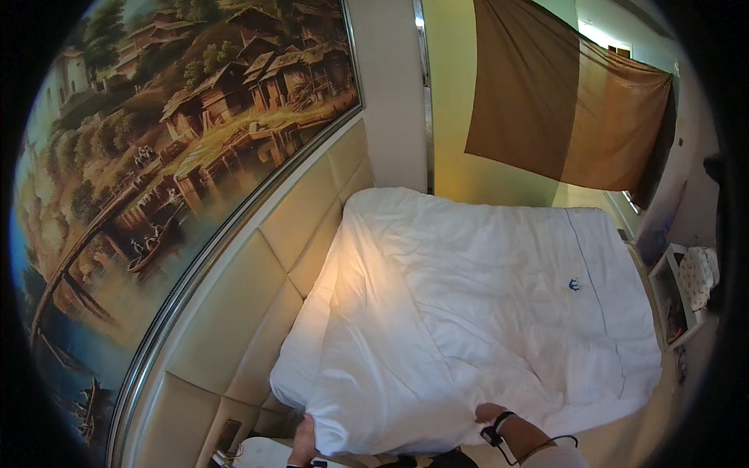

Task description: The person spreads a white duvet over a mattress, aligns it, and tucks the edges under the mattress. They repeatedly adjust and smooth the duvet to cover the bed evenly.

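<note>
A white duvet (497, 281) with a thin blue line and a small blue crown-like mark lies spread over the bed, wrinkled. At its near corner by the headboard, my left hand (304, 440) grips the fabric, which bunches beside the fingers. My right hand (492, 413) holds the near side further right; creases run into that spot and the cloth hides the fingertips. A dark band and a small black device with a cable (492, 436) are on my right wrist.
A padded cream headboard (234, 316) runs along the left, under a large framed landscape painting (193, 134). By my left hand stands a white bedside table (263, 453) near a wall socket with cables (225, 450). Brown cloth (526, 99) hangs beyond the bed; a white shelf unit (673, 298) stands right.
</note>
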A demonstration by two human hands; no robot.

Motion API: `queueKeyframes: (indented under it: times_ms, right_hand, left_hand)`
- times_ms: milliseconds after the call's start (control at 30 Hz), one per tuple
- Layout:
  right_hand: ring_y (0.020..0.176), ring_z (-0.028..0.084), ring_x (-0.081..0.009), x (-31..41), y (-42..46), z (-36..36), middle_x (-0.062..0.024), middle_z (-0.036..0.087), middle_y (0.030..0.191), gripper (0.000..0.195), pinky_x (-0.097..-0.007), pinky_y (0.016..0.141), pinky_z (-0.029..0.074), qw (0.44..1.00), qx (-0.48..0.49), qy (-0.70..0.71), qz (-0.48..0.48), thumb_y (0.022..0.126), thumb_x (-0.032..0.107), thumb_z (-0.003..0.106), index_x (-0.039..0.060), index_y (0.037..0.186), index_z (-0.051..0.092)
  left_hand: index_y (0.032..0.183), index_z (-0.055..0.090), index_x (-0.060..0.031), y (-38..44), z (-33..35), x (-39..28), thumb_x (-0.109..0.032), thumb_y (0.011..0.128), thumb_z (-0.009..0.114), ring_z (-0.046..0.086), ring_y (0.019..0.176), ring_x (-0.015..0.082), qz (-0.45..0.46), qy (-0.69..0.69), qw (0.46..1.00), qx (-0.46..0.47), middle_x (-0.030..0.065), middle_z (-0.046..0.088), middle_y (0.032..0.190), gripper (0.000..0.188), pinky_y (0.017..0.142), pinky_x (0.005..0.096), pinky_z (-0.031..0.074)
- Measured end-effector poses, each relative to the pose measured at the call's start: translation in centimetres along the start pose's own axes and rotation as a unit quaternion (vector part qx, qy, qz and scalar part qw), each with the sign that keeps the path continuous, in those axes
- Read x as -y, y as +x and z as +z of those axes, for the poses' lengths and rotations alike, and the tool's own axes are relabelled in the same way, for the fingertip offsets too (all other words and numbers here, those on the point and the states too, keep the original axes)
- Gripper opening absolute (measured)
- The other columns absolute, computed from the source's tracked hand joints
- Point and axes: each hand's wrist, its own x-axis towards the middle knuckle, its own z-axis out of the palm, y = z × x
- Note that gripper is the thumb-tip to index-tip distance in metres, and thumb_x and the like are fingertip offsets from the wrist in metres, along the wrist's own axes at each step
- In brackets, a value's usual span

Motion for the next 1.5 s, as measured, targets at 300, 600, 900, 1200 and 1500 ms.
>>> queueKeyframes:
  times_ms: [300,600,900,1200,1500]
  right_hand:
    - [0.082,0.063,-0.0289,33.6,10.4,-18.7,-0.0153,0.066,0.095,0.057,-0.0374,0.073,0.050,0.827,-0.154,0.536,-0.077,0.089,0.052,0.056,-0.0024,0.106,0.060]
    - [0.065,0.047,-0.0209,43.0,16.8,-22.6,-0.0118,0.053,0.069,0.020,-0.0327,0.066,0.043,0.762,-0.265,0.552,-0.212,0.092,0.014,0.057,0.0008,0.077,0.057]
    - [0.066,0.048,-0.0189,30.7,17.5,-18.3,-0.0120,0.052,0.067,0.024,-0.0330,0.064,0.043,0.857,-0.406,0.267,-0.174,0.092,0.019,0.058,0.0005,0.076,0.056]
    - [0.094,0.056,-0.0188,36.8,14.7,-23.3,-0.0107,0.061,0.093,0.027,-0.0333,0.078,0.046,0.849,-0.285,0.388,-0.217,0.087,0.022,0.065,0.0004,0.102,0.058]
    - [0.112,0.052,-0.0312,34.3,26.7,-17.5,-0.0236,0.045,0.130,0.085,-0.0411,0.096,0.044,0.709,-0.209,0.665,-0.106,0.082,0.013,0.060,0.0019,0.149,0.008]
  left_hand:
    - [0.108,0.061,0.0068,-7.5,2.1,-3.9,-0.025,0.099,0.050,0.060,0.093,0.0193,-0.099,-0.096,0.989,0.054,0.0126,0.068,0.100,0.035,0.084,0.0346,0.047]
    - [0.111,0.059,0.0084,-10.3,0.4,2.8,-0.024,0.100,0.044,0.058,0.094,0.0222,-0.122,0.005,0.992,0.002,0.0192,0.066,0.097,0.037,0.084,0.0371,0.046]
    - [0.100,0.059,0.0075,-8.3,-0.1,-0.6,-0.036,0.101,0.039,0.051,0.074,0.0211,-0.248,0.010,0.967,0.056,0.0131,0.056,0.075,0.048,0.072,0.0370,0.043]
    - [0.102,0.063,0.0035,-8.2,3.1,-5.3,-0.032,0.097,0.052,0.043,0.065,0.0124,-0.268,-0.020,0.959,0.085,0.0014,0.055,0.072,0.037,0.059,0.0305,0.040]
    - [0.089,0.061,0.0031,-7.6,3.5,-5.5,-0.014,0.090,0.056,0.054,0.065,0.0278,-0.164,0.096,0.980,0.063,0.0151,0.059,0.071,0.018,0.062,0.0382,0.044]
